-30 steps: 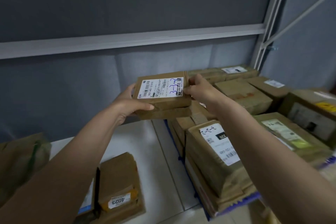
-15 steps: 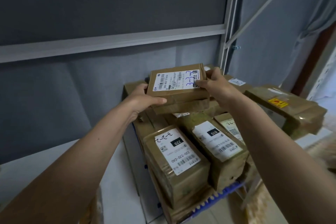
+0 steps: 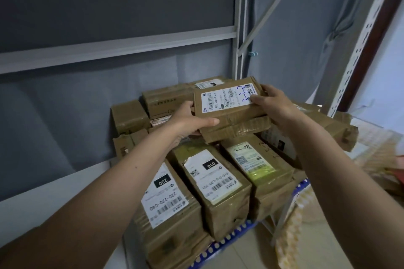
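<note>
Carried rightward since a moment ago, the labelled parcel now hangs above the stacked boxes, left hand and right hand gripping its ends; setting it down seems all that remains.

Flat brown cardboard parcel: matt, creased
White paper label: smooth
Blue plastic crate: glossy
Grey cloth backdrop: matt

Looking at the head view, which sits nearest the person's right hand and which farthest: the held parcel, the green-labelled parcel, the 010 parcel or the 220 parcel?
1. The held parcel: gripped by the right hand, up top.
2. The green-labelled parcel: just below that hand, right end of the row.
3. The 010 parcel: middle of the row.
4. The 220 parcel: left end, farthest.
</note>
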A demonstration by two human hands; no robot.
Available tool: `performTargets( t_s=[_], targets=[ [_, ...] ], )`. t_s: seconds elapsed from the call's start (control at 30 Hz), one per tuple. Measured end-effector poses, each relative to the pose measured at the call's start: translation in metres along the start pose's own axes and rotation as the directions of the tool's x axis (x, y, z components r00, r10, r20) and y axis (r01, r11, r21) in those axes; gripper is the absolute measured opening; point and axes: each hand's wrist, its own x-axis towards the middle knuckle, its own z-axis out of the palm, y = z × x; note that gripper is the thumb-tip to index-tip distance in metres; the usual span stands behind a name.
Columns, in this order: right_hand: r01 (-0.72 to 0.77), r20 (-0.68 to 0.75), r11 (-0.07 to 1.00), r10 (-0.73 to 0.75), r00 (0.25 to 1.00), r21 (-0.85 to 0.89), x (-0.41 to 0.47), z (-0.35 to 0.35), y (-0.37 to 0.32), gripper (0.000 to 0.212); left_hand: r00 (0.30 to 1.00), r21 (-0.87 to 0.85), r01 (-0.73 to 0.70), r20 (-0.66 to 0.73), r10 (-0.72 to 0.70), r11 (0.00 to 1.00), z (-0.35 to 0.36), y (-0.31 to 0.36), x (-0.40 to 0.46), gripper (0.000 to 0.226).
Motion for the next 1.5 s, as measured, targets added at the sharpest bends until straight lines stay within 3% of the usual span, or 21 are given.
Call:
performTargets(
  t_s=[0.07, 0.2, 0.27, 0.53, 0.63, 0.77, 0.83, 0.97, 1.13, 1.37, 1.5],
  targets=[
    [-0.003, 0.004, 1.0, 0.003, 1.0, -0.031, 0.003, -0.012, 0.007, 0.025, 1.0, 0.034, -0.003, 0.02, 0.002, 0.999, 0.016, 0.003, 0.0, 0.082],
    [-0.044, 0.032, 0.99, 0.049, 0.998, -0.132, 0.011, -0.029, 0.016, 0.014, 0.995, 0.163, 0.051, 0.073, -0.064, 0.985, 0.038, 0.002, 0.004, 0.133],
    [-0.063, 0.035, 0.976, 0.072, 0.997, -0.209, 0.017, -0.033, 0.021, 0.01, 0.988, 0.25, 0.092, 0.102, -0.12, 0.964, 0.045, 0.002, 0.007, 0.142],
    [0.015, 0.09, 0.807, 0.048, 0.995, -0.59, 0.045, -0.039, 0.045, 0.021, 0.974, 0.452, 0.155, 0.079, -0.212, 0.878, 0.064, 0.002, 0.014, 0.137],
    [0.044, 0.133, 0.777, 0.052, 0.99, -0.627, 0.05, -0.037, 0.049, 0.015, 0.97, 0.526, 0.167, 0.066, -0.236, 0.834, 0.065, 0.002, 0.019, 0.135],
    [0.072, 0.147, 0.743, 0.036, 0.988, -0.665, 0.057, -0.032, 0.055, 0.028, 0.97, 0.566, 0.194, 0.012, -0.242, 0.802, 0.067, 0.001, 0.021, 0.124],
    [0.086, 0.185, 0.765, 0.044, 0.982, -0.638, 0.061, -0.028, 0.058, 0.018, 0.971, 0.554, 0.204, -0.013, -0.237, 0.807, 0.066, 0.0, 0.025, 0.105],
    [0.145, 0.252, 0.747, 0.032, 0.967, -0.649, 0.063, -0.022, 0.063, 0.046, 0.973, 0.586, 0.193, -0.014, -0.229, 0.787, 0.065, 0.006, 0.023, 0.067],
    [0.199, 0.29, 0.718, 0.005, 0.957, -0.667, 0.066, -0.021, 0.068, 0.044, 0.974, 0.644, 0.177, -0.006, -0.226, 0.744, 0.067, 0.005, 0.025, 0.074],
    [0.359, 0.368, 0.52, -0.09, 0.926, -0.775, 0.055, -0.008, 0.054, 0.051, 0.993, 0.682, 0.112, -0.058, -0.099, 0.723, 0.054, 0.004, 0.023, 0.061],
    [0.459, 0.456, 0.415, -0.114, 0.883, -0.786, 0.044, 0.013, 0.041, 0.06, 0.995, 0.809, 0.049, -0.094, 0.046, 0.586, 0.039, 0.002, 0.011, 0.062]
  ],
)
